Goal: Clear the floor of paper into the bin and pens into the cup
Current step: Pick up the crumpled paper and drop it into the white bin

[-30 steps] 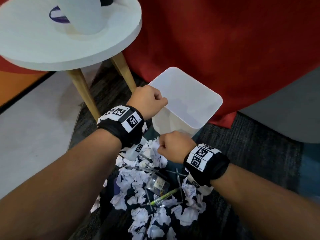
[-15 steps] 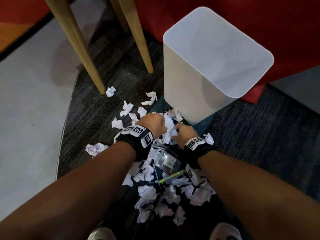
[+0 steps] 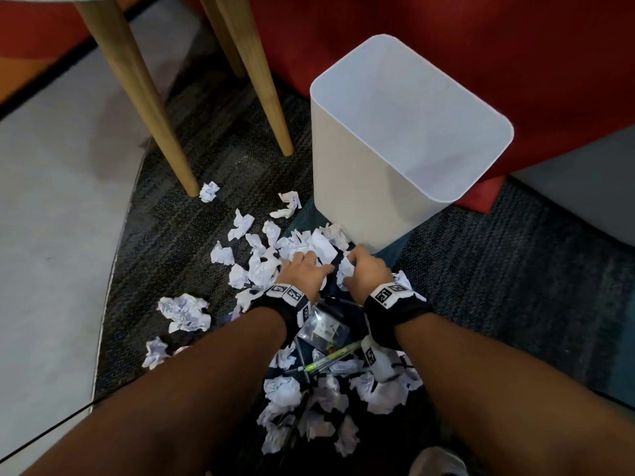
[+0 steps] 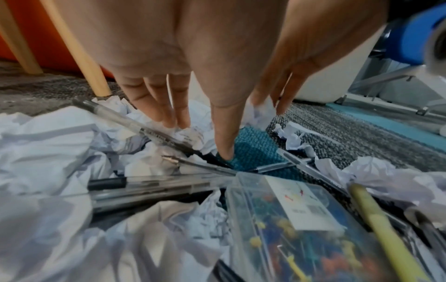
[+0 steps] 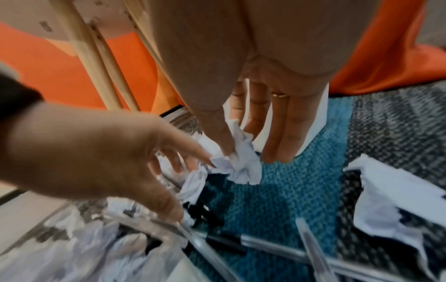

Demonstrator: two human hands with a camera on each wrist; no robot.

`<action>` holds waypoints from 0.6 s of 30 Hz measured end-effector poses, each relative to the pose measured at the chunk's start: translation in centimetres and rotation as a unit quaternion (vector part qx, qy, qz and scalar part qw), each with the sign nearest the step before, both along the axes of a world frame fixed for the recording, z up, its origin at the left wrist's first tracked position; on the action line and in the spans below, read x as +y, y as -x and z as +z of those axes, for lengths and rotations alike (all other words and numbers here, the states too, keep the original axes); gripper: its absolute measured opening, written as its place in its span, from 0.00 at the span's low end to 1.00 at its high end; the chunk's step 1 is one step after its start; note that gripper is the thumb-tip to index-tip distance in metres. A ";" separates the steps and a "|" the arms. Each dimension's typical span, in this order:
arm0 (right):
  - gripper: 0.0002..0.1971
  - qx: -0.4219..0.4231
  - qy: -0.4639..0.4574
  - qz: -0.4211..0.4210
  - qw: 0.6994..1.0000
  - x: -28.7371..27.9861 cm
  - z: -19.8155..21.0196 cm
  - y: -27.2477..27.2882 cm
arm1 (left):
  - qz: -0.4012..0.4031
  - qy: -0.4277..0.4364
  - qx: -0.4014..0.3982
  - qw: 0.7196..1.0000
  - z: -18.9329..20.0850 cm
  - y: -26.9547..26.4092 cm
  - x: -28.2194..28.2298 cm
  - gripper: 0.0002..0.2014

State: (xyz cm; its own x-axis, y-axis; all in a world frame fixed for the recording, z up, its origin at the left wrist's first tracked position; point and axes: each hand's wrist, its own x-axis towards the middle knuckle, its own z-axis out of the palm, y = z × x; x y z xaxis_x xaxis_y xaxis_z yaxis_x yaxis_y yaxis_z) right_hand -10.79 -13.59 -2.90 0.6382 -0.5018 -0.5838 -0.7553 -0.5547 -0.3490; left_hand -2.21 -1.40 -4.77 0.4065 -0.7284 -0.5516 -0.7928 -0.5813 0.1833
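Paper [image 3: 319, 247] lies crumpled on the floor, frame centre, below the bin [image 3: 405, 139]; light, springy, best scooped in bunches. Left hand [image 3: 304, 273] spread on it; right hand [image 3: 366, 273] pinches one ball [image 5: 237, 166]

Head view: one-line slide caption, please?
Both hands, left hand and right hand, reach into crumpled paper beside the white bin.

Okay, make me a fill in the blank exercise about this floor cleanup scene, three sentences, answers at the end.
1. The tall white plastic bin stands upright on the ____.
2. The right hand pinches a crumpled ball of white ____.
3. The clear plastic box of coloured pushpins lies between the person's two ____.

Missing words: carpet; paper; forearms
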 end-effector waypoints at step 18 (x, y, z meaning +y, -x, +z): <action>0.14 -0.120 0.059 0.141 0.981 -1.3 8.0 -2.3 | 0.062 0.052 0.033 0.996 6.0 -2.6 -2.0 0.12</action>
